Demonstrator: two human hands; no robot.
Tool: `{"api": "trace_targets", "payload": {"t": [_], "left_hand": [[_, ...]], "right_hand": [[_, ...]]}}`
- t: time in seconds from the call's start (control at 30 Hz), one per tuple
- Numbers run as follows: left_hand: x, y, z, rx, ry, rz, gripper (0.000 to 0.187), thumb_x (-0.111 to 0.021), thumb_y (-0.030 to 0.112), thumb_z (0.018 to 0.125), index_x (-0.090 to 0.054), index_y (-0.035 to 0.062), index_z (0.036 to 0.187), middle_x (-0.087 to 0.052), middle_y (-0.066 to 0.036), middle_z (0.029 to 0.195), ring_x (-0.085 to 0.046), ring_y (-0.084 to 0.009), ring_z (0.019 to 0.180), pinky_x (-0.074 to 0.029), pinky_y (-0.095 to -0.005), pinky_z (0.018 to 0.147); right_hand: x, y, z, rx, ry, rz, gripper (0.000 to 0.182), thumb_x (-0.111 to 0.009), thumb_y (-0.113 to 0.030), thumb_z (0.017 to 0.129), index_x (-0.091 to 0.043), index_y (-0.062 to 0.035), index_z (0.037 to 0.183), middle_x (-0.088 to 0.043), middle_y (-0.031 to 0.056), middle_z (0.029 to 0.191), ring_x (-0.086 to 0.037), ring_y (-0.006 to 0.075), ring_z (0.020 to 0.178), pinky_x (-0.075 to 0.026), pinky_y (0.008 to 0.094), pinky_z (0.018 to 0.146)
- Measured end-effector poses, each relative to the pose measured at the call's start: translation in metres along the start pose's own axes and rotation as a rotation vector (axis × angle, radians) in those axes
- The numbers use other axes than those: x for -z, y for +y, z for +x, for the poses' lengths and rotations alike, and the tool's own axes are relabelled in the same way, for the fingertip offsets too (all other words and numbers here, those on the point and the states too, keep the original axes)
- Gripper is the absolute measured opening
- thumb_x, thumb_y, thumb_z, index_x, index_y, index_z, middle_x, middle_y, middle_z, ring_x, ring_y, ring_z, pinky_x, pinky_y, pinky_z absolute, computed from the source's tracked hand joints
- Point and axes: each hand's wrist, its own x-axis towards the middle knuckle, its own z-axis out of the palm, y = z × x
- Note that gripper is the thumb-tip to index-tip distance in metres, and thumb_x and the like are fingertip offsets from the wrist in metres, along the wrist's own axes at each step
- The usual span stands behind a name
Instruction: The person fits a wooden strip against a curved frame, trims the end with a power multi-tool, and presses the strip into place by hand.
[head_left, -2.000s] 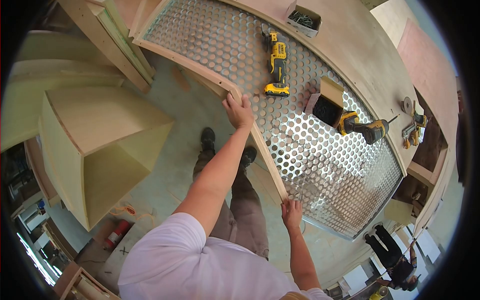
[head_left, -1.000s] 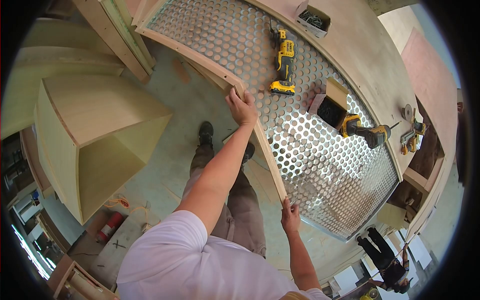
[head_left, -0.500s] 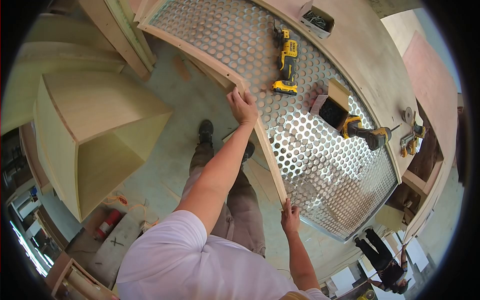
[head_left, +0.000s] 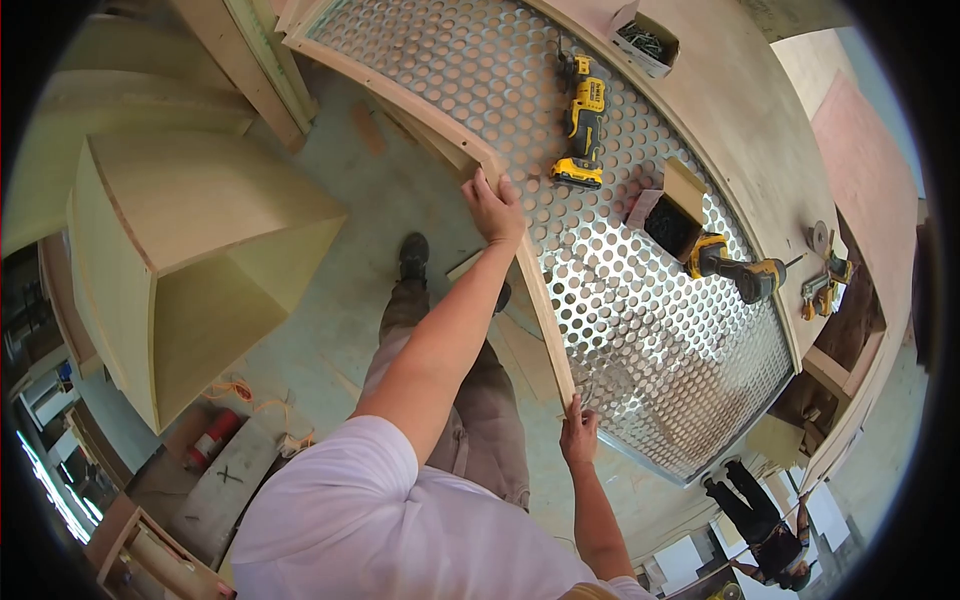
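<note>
A light wooden strip (head_left: 545, 318) runs along the near edge of a perforated metal sheet (head_left: 625, 345). My left hand (head_left: 495, 212) grips the strip's upper end, where it meets a curved wooden edge piece (head_left: 400, 98). At the strip's lower end, my right hand (head_left: 579, 436) pinches it between thumb and fingers. On the sheet lie a yellow and black power tool (head_left: 585, 125), an open box of dark screws (head_left: 668, 222) and a yellow and black drill (head_left: 735, 270).
Another open box of screws (head_left: 643, 42) and a small metal and yellow tool (head_left: 825, 285) rest on the wooden surface beyond. A large plywood box form (head_left: 215, 205) stands at the left. Orange cord (head_left: 238, 390) lies on the floor. Another person (head_left: 765, 530) is at the lower right.
The view has shifted slightly, so the sheet and tools appear a little further right. Both hands keep their hold on the strip.
</note>
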Motion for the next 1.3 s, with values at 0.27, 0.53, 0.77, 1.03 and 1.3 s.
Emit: {"api": "trace_targets", "payload": {"t": [0.27, 0.53, 0.77, 1.03, 1.3], "left_hand": [[0.000, 0.000, 0.000, 0.066, -0.022, -0.061, 0.046, -0.065, 0.024, 0.096, -0.048, 0.0019, 0.133, -0.050, -0.022, 0.125, -0.057, -0.0424, 0.109, -0.050, -0.0495, 0.090], [0.000, 0.003, 0.001, 0.027, 0.006, -0.089, 0.044, -0.063, 0.019, 0.095, -0.047, 0.0018, 0.132, -0.050, -0.023, 0.119, -0.057, -0.0443, 0.103, -0.050, -0.0516, 0.086], [-0.001, 0.003, 0.001, 0.030, -0.027, -0.061, 0.046, -0.061, 0.021, 0.096, -0.044, -0.0002, 0.134, -0.049, -0.024, 0.120, -0.057, -0.0449, 0.106, -0.049, -0.0524, 0.087], [0.000, 0.005, 0.003, 0.015, -0.039, 0.016, 0.054, -0.065, 0.027, 0.095, -0.042, -0.0010, 0.135, -0.048, -0.026, 0.126, -0.058, -0.0470, 0.106, -0.051, -0.0528, 0.087], [0.018, 0.024, -0.023, 0.058, -0.127, 0.018, 0.068, -0.075, 0.027, 0.087, -0.040, -0.0054, 0.135, -0.049, -0.026, 0.127, -0.054, -0.0446, 0.116, -0.048, -0.0497, 0.096]], "right_hand": [[0.004, -0.001, 0.002, 0.013, -0.002, 0.040, 0.091, -0.074, 0.002, 0.083, -0.032, -0.0190, 0.161, -0.051, 0.0186, 0.108, -0.055, 0.0348, 0.100, -0.052, 0.0445, 0.084], [0.003, 0.003, 0.002, 0.053, 0.012, 0.048, 0.092, -0.074, 0.003, 0.082, -0.033, -0.0187, 0.161, -0.051, 0.0178, 0.106, -0.054, 0.0338, 0.096, -0.051, 0.0429, 0.083], [0.005, -0.003, 0.002, 0.000, 0.030, 0.063, 0.091, -0.072, 0.002, 0.081, -0.034, -0.0189, 0.161, -0.052, 0.0178, 0.105, -0.054, 0.0344, 0.097, -0.052, 0.0424, 0.082], [-0.001, 0.001, 0.007, -0.054, 0.064, -0.022, 0.064, -0.075, -0.007, 0.079, -0.050, -0.0069, 0.138, -0.056, 0.0204, 0.111, -0.054, 0.0394, 0.102, -0.050, 0.0491, 0.089], [0.003, 0.044, -0.033, -0.264, 0.039, 0.090, 0.043, -0.072, -0.006, 0.076, -0.054, -0.0065, 0.115, -0.060, 0.0197, 0.104, -0.061, 0.0430, 0.100, -0.053, 0.0522, 0.082]]}}
